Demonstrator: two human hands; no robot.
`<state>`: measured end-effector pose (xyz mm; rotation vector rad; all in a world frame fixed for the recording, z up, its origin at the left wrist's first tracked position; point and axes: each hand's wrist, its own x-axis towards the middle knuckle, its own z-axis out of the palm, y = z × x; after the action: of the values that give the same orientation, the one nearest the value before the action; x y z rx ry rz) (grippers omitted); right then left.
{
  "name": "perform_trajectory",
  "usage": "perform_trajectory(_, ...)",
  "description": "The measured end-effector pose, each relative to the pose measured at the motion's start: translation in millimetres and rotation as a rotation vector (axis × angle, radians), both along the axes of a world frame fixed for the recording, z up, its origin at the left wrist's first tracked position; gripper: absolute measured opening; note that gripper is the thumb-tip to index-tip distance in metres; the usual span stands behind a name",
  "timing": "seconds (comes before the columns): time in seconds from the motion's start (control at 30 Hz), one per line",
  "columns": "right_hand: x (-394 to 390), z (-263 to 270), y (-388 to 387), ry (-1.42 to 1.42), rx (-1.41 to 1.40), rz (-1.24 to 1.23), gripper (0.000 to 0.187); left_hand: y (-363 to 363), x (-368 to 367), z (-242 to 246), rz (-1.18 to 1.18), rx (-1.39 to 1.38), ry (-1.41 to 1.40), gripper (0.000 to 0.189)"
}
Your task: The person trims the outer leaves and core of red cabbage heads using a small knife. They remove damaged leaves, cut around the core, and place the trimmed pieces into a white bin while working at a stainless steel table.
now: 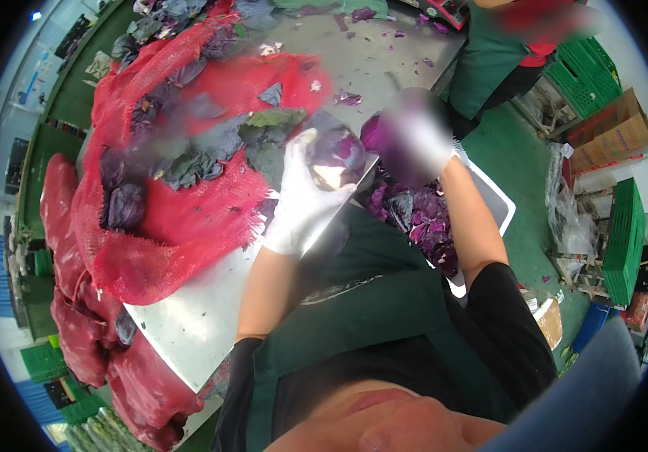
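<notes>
My left hand (296,198), in a white glove, grips a red cabbage (336,155) at the edge of the metal table (188,316); a pale cut patch shows on its underside. My right hand (434,135), also white-gloved, is to the right of that cabbage, but blur covers it, so its fingers and anything in them cannot be told. Close to it lies another bright purple cabbage piece (370,133). Below the right hand, a white-rimmed container (499,198) holds loose purple leaves (420,214). Left of my left hand, dark outer leaves (211,150) lie on a red mesh sack (199,226).
A co-worker in a green apron (479,62) stands at the upper right beside the table, near a red scale (448,11). Full red sacks (81,316) stand at the left. Green crates (623,243) and a cardboard box (612,133) are at the right.
</notes>
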<state>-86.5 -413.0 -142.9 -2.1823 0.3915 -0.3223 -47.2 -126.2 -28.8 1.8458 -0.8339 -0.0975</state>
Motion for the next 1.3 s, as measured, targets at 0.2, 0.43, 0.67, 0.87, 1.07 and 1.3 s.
perform_trajectory(0.2, -22.6, 85.5, 74.6, -0.197, -0.146, 0.019, 0.040, 16.6, 7.0, -5.0, 0.118, 0.073, -0.191, 0.099)
perform_trajectory(0.43, -28.2, 95.4, 122.5, -0.164, 0.015, 0.089, 0.041, 0.4, -2.5, -1.5, 0.084, 0.125, -0.281, 0.094)
perform_trajectory(0.67, -21.8, 12.5, 47.3, -0.069, -0.630, -0.145, 0.029, 16.1, 21.6, -1.5, -0.124, 0.062, -0.079, 0.096)
perform_trajectory(0.87, -40.2, 139.7, 83.1, -0.070, -0.058, 0.184, 0.033, 26.6, 26.0, 19.6, -0.284, 0.132, 0.097, 0.113)
perform_trajectory(1.07, -26.4, 123.1, 87.8, 0.094, 0.314, 0.186, 0.046, 33.3, 35.6, -6.2, -0.142, 0.058, 0.082, 0.096)
perform_trajectory(1.3, -29.2, 114.3, 93.5, 0.097, 0.406, 0.161, 0.036, 2.6, 0.8, 1.2, 0.054, 0.032, 0.075, 0.101)
